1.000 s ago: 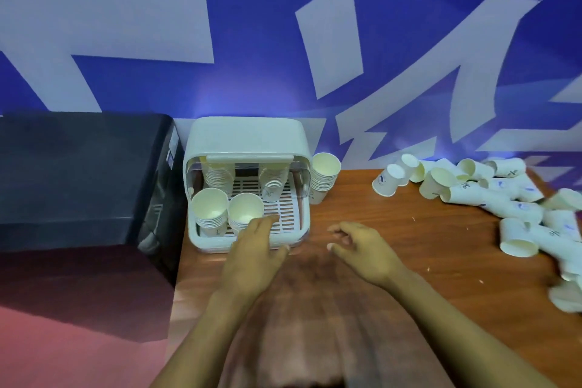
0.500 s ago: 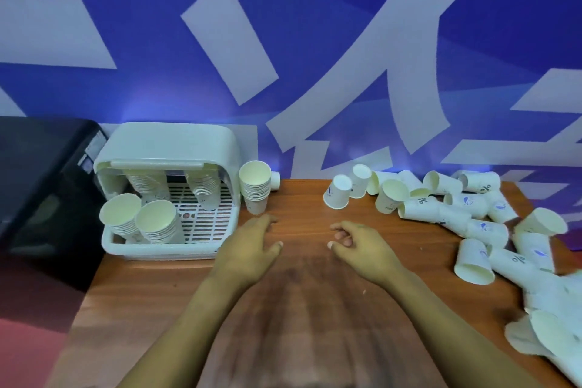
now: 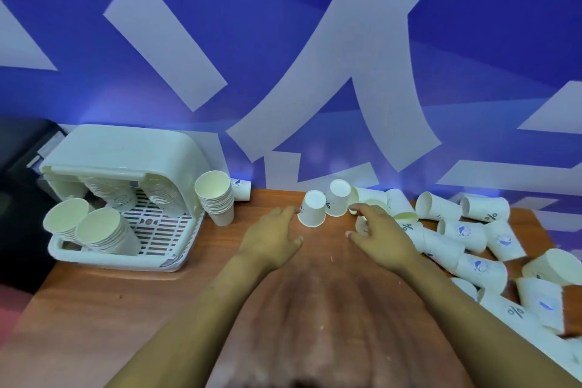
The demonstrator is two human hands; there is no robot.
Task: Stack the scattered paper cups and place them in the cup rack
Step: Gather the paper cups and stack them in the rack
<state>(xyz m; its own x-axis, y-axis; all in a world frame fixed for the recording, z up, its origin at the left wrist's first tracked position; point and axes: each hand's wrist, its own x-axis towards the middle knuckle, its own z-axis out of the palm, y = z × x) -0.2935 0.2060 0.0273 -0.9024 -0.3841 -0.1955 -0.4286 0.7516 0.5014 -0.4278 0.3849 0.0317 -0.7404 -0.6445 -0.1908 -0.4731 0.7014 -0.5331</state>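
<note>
A white cup rack with a raised lid stands at the table's left; several cup stacks lean inside it. A further stack of cups stands upright just right of the rack. Two upside-down cups stand at the back middle, and many scattered white paper cups lie on their sides to the right. My left hand is open, fingertips almost touching the nearer upside-down cup. My right hand is open, fingers spread over cups at the edge of the pile; nothing is held.
The brown wooden table ends against a blue and white wall. A black box-like object sits left of the rack, beyond the table's left edge. One cup lies on its side behind the upright stack.
The view has swung right, away from the rack. Both hands have moved forward and right from in front of the rack to the two upside-down cups and the pile's edge.
</note>
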